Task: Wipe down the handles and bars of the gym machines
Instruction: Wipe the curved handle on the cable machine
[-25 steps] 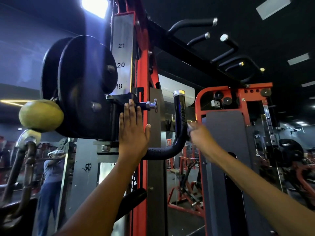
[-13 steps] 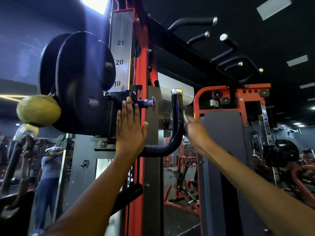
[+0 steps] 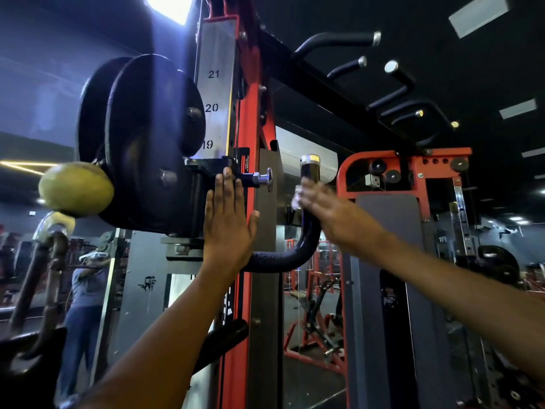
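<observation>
A tall red-and-grey steel cable machine upright (image 3: 253, 261), marked 19, 20 and 21 on its silver number strip (image 3: 213, 107), fills the centre of a dim gym as a person wipes one of its grips. At nine o'clock from the upright hang two black round pulley housings (image 3: 147, 143), with a scuffed yellow-green ball stopper (image 3: 76, 188) at their lower edge. At twelve to two o'clock, black curved pull-up grips (image 3: 336, 42) jut from the overhead frame, still to be reached by the look of it. The thing in hand, a black curved J-shaped handle with a chrome end cap (image 3: 306, 240), stands at three o'clock from the upright. The left hand (image 3: 228, 228) lies flat, fingers straight and together, braced on the black sliding carriage (image 3: 206, 172) just below its chrome pull pin (image 3: 264, 179). The right hand (image 3: 327, 212), blurred, is curled round the handle's upright part, pressing a small white cloth (image 3: 297, 199) against it; how firm the pinch is cannot be told. The risks read plainly: the little cloth could slip free at the cap; a hard stroke could swing the handle; a knock to the pin might free the carriage under the bracing palm.
</observation>
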Available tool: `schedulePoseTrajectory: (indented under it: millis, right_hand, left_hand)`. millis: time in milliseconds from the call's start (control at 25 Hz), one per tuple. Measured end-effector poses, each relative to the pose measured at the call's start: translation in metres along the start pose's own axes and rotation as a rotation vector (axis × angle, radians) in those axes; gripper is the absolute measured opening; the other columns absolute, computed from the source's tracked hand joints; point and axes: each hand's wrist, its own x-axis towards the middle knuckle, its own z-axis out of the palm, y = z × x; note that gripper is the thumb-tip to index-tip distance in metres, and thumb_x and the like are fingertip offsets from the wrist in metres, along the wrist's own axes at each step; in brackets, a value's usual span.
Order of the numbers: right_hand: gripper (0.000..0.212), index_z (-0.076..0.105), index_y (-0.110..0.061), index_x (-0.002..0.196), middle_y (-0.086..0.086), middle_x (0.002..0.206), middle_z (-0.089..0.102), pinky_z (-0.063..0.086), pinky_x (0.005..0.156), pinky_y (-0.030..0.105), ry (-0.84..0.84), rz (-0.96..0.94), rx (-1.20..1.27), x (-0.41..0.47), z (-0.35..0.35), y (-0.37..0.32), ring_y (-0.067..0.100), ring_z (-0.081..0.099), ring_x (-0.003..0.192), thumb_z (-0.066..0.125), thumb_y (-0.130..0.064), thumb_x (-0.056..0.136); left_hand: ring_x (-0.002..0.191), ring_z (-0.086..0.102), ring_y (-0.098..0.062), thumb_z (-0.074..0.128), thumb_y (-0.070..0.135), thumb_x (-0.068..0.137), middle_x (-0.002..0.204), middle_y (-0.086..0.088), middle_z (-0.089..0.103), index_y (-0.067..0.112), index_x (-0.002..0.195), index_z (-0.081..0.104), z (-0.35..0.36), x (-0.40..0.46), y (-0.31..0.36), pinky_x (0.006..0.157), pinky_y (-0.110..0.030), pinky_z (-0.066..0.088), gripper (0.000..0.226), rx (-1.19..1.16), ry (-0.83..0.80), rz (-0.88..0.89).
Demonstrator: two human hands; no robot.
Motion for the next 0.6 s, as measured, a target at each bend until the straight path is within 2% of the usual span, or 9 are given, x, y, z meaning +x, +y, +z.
schedulePoseTrajectory:
  millis: [80,120,200,280,360,480,600]
  right_hand:
    - [0.043,0.061,-0.002,0.119,0.017,0.127,0.058,0.024,0.105,0.039,-0.013,-0.159,-0.037,-0.031,0.007,-0.025,0.028,0.045,0.127,0.033,-0.011,0.087]
    - [0.044,0.064,-0.002,0.114,0.018,0.121,0.062,0.031,0.101,0.037,-0.041,-0.207,-0.038,-0.031,0.002,-0.024,0.031,0.054,0.119,0.032,-0.012,0.085]
    - [0.043,0.061,-0.001,0.117,0.020,0.125,0.058,0.038,0.098,0.036,-0.059,-0.132,0.013,0.002,-0.015,-0.006,0.034,0.054,0.119,0.032,-0.008,0.086]
    - [0.042,0.055,-0.001,0.125,0.019,0.136,0.050,0.029,0.107,0.037,-0.032,-0.022,0.001,0.043,-0.029,0.019,0.033,0.041,0.131,0.038,0.003,0.088]
    - [0.038,0.055,-0.001,0.127,0.017,0.138,0.048,0.019,0.112,0.035,-0.090,-0.019,-0.060,0.057,-0.026,0.034,0.030,0.033,0.137,0.047,0.005,0.091]
    - [0.032,0.059,0.000,0.119,0.018,0.130,0.055,0.030,0.111,0.044,-0.091,-0.033,-0.046,0.018,-0.002,0.008,0.032,0.042,0.131,0.054,-0.001,0.088]
    - [0.035,0.065,-0.005,0.107,0.014,0.117,0.063,0.023,0.111,0.039,0.054,0.051,0.002,-0.023,0.020,-0.043,0.030,0.055,0.118,0.037,-0.017,0.088]
  left_hand:
    - [0.146,-0.017,-0.024,0.016,0.044,0.098,0.159,-0.013,-0.018,0.007,0.149,-0.012,0.000,0.000,0.000,0.117,-0.036,-0.011,0.069,-0.004,0.020,0.000]
    - [0.147,-0.016,-0.024,0.016,0.043,0.098,0.159,-0.013,-0.017,0.006,0.149,-0.012,0.000,0.000,0.001,0.117,-0.036,-0.011,0.069,-0.004,0.023,0.000]
    - [0.147,-0.017,-0.024,0.018,0.043,0.099,0.159,-0.013,-0.019,0.006,0.148,-0.014,0.001,0.000,0.001,0.117,-0.036,-0.011,0.069,-0.004,0.010,-0.004]
    - [0.147,-0.017,-0.023,0.019,0.043,0.100,0.159,-0.013,-0.019,0.007,0.148,-0.015,0.001,0.000,0.001,0.118,-0.036,-0.010,0.069,-0.009,0.008,-0.004]
    - [0.147,-0.017,-0.023,0.019,0.043,0.099,0.159,-0.012,-0.019,0.008,0.147,-0.016,-0.001,0.000,0.001,0.119,-0.037,-0.010,0.069,-0.021,0.000,-0.001]
    - [0.147,-0.017,-0.024,0.016,0.044,0.098,0.159,-0.013,-0.020,0.009,0.145,-0.018,-0.001,0.001,-0.001,0.119,-0.038,-0.008,0.068,-0.016,-0.017,0.001]
    - [0.147,-0.017,-0.024,0.014,0.044,0.098,0.159,-0.014,-0.018,0.008,0.146,-0.017,-0.002,0.001,0.000,0.119,-0.038,-0.008,0.067,-0.012,-0.017,0.006]
